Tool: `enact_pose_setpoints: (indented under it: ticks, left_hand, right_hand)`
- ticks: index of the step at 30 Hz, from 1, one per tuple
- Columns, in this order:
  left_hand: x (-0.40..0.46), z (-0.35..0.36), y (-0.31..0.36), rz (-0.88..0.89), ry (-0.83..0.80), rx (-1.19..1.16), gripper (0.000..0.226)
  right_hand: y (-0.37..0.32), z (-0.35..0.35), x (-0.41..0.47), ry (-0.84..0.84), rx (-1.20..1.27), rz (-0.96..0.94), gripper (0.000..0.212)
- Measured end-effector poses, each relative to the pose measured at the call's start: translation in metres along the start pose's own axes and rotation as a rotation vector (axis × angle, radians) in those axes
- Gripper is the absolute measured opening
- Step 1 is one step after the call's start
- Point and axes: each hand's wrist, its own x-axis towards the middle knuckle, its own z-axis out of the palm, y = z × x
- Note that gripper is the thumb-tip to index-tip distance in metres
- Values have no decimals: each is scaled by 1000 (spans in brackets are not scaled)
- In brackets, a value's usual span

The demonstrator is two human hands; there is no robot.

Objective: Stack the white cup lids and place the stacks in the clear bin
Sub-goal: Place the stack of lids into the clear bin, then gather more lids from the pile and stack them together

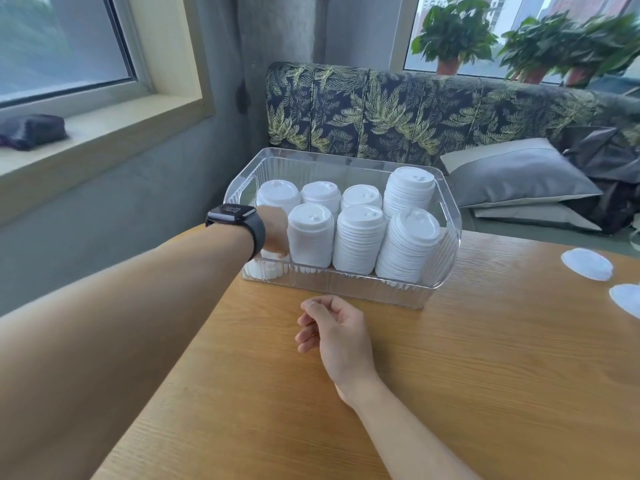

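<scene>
The clear bin stands at the table's far edge and holds several tall stacks of white cup lids in two rows. My left hand, with a dark watch on the wrist, reaches down into the bin's front-left corner. There it grips a short stack of lids, which shows through the bin wall. Its fingers are partly hidden behind the neighbouring stack. My right hand rests on the table in front of the bin, fingers loosely curled, holding nothing.
Two loose white lids lie on the wooden table at the right edge. A leaf-patterned sofa with grey cushions stands behind the bin. A window sill runs along the left wall.
</scene>
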Motion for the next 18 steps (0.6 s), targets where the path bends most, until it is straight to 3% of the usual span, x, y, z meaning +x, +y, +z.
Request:
enact_pose_setpoints:
  ticks: [4,10,14,18]
  left_hand:
    - [-18,0,-4,-47,214,-54,9]
    - [-64,33,21,-85,688,-422,33]
    - [-104,68,64,-88,640,-869,32]
    - [-134,106,116,-23,592,-1023,30]
  right_hand:
    - [-2,-7,-9,25,-12,-23,13]
    - [3,-37,-30,209,-133,-143,13]
    - [2,-79,-47,301,-257,-205,17]
    - [1,-140,-67,405,-422,-248,18]
